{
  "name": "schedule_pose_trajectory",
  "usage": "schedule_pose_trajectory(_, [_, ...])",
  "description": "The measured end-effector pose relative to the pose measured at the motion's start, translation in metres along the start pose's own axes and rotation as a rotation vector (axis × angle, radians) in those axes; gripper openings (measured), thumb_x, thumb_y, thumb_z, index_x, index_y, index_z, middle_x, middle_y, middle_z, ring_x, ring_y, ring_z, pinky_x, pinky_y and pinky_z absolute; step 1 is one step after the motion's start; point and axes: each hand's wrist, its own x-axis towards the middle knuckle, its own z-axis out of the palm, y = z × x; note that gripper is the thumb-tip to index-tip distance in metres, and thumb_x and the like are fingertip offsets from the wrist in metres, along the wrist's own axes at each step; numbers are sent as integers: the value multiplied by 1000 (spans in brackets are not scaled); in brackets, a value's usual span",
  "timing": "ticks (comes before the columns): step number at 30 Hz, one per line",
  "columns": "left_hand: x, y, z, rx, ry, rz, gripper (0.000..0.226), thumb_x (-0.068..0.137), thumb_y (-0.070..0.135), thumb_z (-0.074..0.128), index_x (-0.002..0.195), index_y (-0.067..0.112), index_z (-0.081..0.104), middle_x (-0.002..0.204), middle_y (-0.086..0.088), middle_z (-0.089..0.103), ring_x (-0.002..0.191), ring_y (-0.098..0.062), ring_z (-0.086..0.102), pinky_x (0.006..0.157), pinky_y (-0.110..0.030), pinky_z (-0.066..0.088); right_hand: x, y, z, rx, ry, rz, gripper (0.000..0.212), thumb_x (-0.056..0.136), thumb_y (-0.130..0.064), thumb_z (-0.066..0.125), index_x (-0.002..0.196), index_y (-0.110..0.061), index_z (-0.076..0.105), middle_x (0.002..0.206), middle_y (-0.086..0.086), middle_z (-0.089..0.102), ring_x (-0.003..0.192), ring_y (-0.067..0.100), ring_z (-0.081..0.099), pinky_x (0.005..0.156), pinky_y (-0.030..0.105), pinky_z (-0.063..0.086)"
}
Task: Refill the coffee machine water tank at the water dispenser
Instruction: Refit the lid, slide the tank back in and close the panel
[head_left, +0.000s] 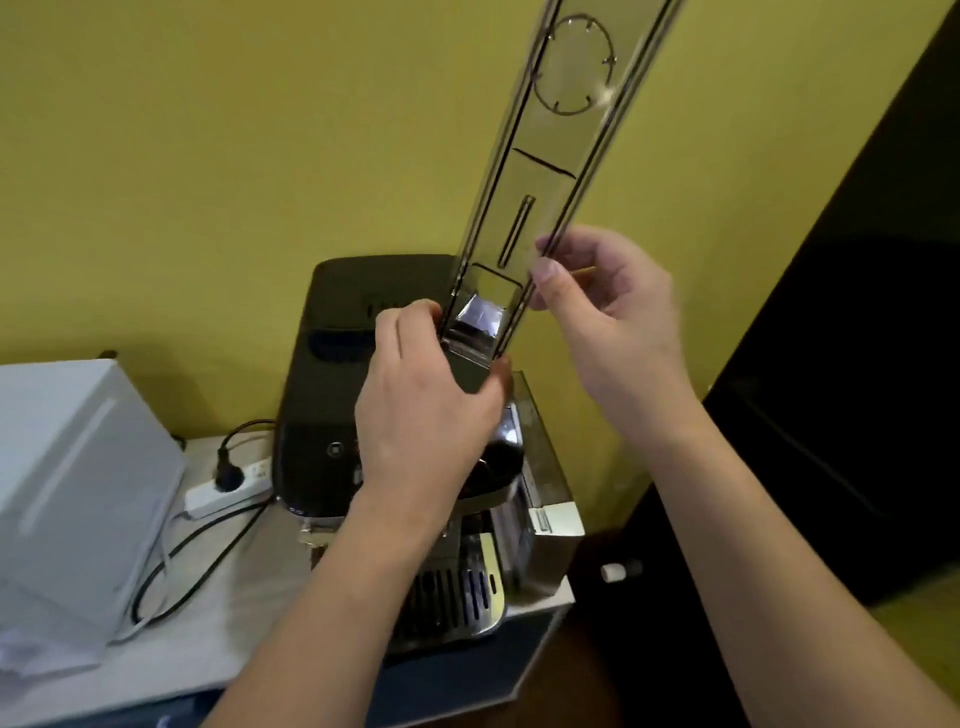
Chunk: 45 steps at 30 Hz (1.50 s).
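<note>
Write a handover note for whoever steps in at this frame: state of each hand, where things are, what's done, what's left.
Left hand: gripping the near end of the long clear tank lid.
Right hand: fingers pinching the lid's right edge.
The lid is held up in the air above the coffee machine, tilted toward the wall.
The water tank sits at the machine's right side.
Done: lid appears lifted off.
Left: put the lid aside, take the tank to the dispenser (not in view), fill, refit.

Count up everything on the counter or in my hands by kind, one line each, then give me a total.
Coffee machine: 1
Clear tank lid, held by the left hand and right hand: 1
White box-shaped appliance: 1
White power strip: 1
Black plug in the strip: 1
Total: 5
</note>
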Motion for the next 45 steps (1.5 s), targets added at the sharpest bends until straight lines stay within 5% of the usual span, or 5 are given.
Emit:
schedule_pose_trajectory(7, [-24, 80, 86, 342, -236, -22, 57, 85, 54, 64, 121, 13, 49, 115, -5, 51, 89, -24, 62, 63, -29, 41, 19, 122, -84, 42, 44, 219, 20, 89, -23, 67, 78, -7, 70, 66, 5, 67, 59, 13, 59, 64, 34, 50])
schedule_pose_trajectory(15, [-67, 75, 158, 493, -509, -378, 51, 86, 51, 61, 114, 8, 59, 107, -10, 59, 83, -22, 62, 64, -28, 45, -5, 235, -54, -194, -434, 569, 33, 92, -29, 62, 69, -6, 72, 52, -3, 62, 51, 14, 56, 58, 27, 42])
schedule_pose_trajectory(22, [-68, 55, 179, 638, -600, -505, 45, 86, 51, 62, 110, 12, 65, 102, -8, 63, 73, -18, 54, 59, -28, 39, -4, 259, -15, -463, -749, 537, 35, 91, -34, 59, 78, -3, 70, 81, 13, 73, 73, 31, 67, 60, 32, 50])
schedule_pose_trajectory(30, [-61, 44, 196, 692, -690, -574, 54, 86, 54, 61, 116, 9, 62, 112, -10, 60, 86, -22, 57, 64, -30, 41, -1, 265, -7, -654, -829, 482, 34, 89, -29, 57, 61, -19, 40, 74, 4, 55, 74, 28, 55, 60, 29, 42])
schedule_pose_trajectory(45, [-56, 39, 204, 718, -674, -636, 62, 80, 54, 66, 120, 7, 58, 113, -10, 63, 99, -26, 64, 65, -31, 42, 1, 265, -4, -687, -864, 400, 18, 92, -28, 53, 92, -11, 58, 107, 14, 69, 92, 34, 66, 65, 33, 44])
